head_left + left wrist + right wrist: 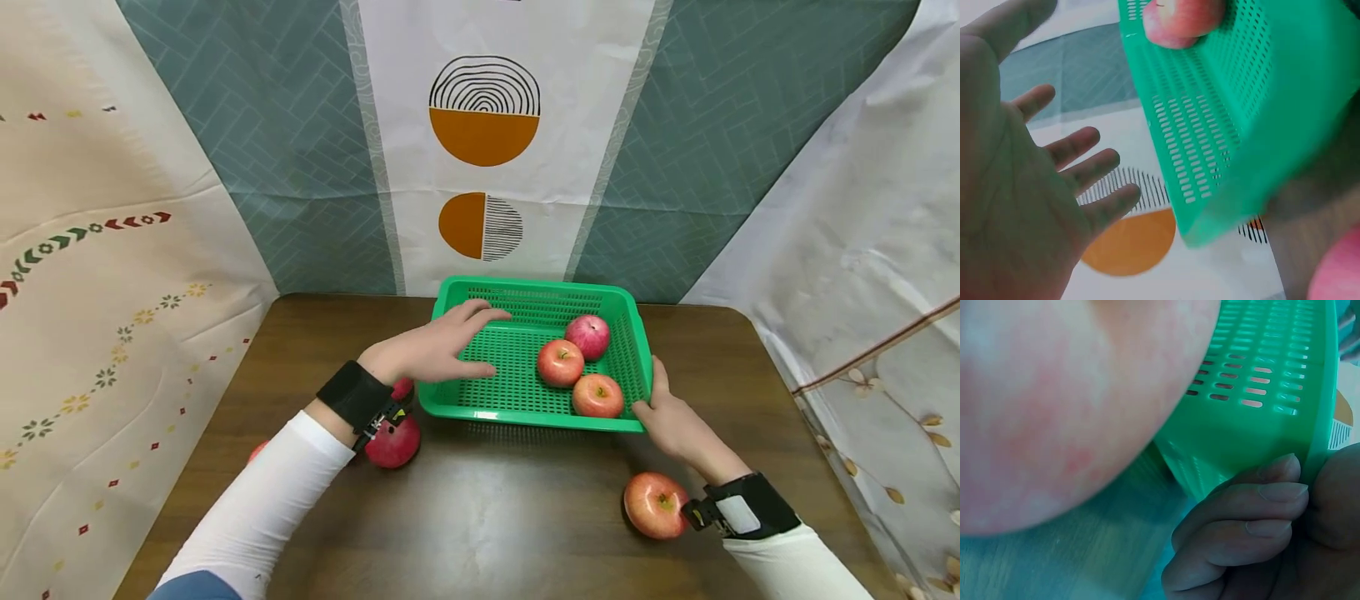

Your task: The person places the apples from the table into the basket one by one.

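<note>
Green basket [517, 416] is gripped at right by right hand [681, 425], curled fingers [1235, 503] shown wrist-view only; left hand [438, 343] spread, empty!

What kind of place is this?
Maybe an indoor corner set up for filming: patterned cloths hang behind and beside a wooden table, and black wristbands carry small gadgets.
</note>
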Demonstrator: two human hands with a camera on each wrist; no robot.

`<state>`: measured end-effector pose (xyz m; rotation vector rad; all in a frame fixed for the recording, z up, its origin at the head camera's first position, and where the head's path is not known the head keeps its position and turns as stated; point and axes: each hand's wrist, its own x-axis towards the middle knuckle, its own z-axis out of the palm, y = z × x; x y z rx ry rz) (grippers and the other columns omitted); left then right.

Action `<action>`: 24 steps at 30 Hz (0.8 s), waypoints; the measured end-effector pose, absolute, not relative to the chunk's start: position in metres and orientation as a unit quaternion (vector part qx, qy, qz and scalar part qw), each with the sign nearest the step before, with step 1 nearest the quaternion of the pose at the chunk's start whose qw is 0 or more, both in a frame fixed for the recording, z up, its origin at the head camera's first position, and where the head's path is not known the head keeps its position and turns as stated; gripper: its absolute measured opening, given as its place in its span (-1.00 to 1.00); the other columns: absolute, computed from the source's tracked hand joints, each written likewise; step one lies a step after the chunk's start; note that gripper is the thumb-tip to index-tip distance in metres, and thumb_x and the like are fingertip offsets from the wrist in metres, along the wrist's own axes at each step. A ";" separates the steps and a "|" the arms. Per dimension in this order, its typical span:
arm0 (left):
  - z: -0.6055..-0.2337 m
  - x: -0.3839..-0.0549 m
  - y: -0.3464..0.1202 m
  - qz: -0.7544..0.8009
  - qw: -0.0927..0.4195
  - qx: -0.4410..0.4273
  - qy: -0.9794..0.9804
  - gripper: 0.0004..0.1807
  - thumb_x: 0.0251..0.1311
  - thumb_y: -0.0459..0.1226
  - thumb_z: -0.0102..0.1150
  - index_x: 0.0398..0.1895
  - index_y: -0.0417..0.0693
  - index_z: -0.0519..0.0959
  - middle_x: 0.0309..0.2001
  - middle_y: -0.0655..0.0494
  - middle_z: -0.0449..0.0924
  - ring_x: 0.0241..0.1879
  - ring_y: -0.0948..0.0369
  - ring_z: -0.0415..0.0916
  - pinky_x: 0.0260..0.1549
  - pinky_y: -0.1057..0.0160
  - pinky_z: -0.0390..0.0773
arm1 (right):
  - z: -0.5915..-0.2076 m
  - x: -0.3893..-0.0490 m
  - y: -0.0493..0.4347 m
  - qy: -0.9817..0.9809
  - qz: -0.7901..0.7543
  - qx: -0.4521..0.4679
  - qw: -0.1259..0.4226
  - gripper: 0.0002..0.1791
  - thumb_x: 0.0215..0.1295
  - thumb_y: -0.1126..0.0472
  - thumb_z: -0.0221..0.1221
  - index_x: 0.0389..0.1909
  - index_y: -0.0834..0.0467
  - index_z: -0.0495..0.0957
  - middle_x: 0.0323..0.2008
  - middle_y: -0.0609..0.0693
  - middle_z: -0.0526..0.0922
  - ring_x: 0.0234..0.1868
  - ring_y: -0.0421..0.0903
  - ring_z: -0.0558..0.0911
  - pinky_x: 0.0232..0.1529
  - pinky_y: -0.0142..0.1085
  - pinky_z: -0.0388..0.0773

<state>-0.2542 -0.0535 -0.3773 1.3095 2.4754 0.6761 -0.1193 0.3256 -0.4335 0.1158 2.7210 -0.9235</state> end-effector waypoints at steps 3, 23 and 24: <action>-0.383 -0.243 -0.073 0.237 0.098 0.451 0.855 -0.11 0.42 0.09 0.34 0.68 0.11 0.16 0.57 0.02 0.12 0.51 0.04 0.16 0.44 -0.06 0.36 | -0.435 -0.120 0.326 0.937 -0.320 0.043 0.136 -0.02 0.60 0.16 -0.10 0.62 0.33 -0.64 0.22 0.59 0.49 0.00 0.24 0.64 -0.06 0.09 0.54; -0.426 -0.158 -0.228 0.302 0.016 0.270 0.914 -0.01 0.29 0.08 0.47 0.67 0.13 0.15 0.62 -0.08 0.03 0.56 -0.17 0.02 0.33 -0.49 0.26 | -0.434 -0.122 0.324 0.943 -0.297 0.044 0.146 -0.02 0.60 0.14 -0.15 0.60 0.35 -0.68 0.22 0.61 0.49 -0.01 0.24 0.64 -0.13 0.03 0.52; -0.429 -0.154 -0.235 0.303 0.010 0.265 0.915 0.00 0.29 0.06 0.48 0.67 0.11 0.15 0.61 -0.12 0.04 0.55 -0.18 0.02 0.33 -0.50 0.21 | -0.435 -0.123 0.323 0.942 -0.297 0.043 0.148 -0.02 0.61 0.15 -0.15 0.60 0.35 -0.68 0.22 0.61 0.49 -0.01 0.24 0.64 -0.12 0.03 0.52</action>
